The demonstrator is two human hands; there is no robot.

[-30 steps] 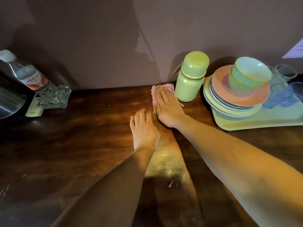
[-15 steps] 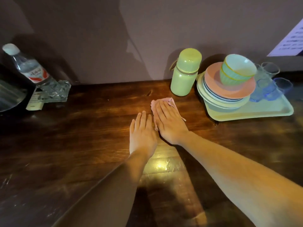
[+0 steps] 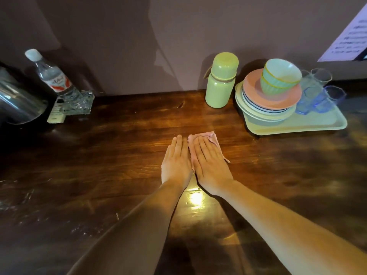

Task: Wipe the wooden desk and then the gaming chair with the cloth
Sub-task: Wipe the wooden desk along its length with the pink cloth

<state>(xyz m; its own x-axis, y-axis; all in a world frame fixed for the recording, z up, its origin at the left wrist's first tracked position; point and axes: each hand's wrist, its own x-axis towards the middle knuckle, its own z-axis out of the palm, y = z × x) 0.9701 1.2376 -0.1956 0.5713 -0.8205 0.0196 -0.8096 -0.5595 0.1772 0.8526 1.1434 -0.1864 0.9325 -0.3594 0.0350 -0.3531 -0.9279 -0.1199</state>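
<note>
One pink cloth point(image 3: 207, 136) lies mid-counter point(image 3: 119, 155), its long axis running roughly 11 to 5 o'clock, pressed under the flat, straight-fingered right hand point(image 3: 210, 164). The left hand point(image 3: 175, 163), also flat with fingers straight, rests on bare wood just beside it at 9 o'clock. One green flask point(image 3: 220, 82) stands at 1 o'clock.

Glossy dark wooden desk point(image 3: 119, 155), soft pink cloth point(image 3: 212, 136), matt green flask point(image 3: 220, 82), clear glass tumblers point(image 3: 321, 76).

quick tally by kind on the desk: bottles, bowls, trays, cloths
bottles: 2 (water bottle, green flask)
bowls: 2, stacked (upper bowl, lower bowl)
trays: 1 (tray)
cloths: 1 (cloth)
total: 6
</note>
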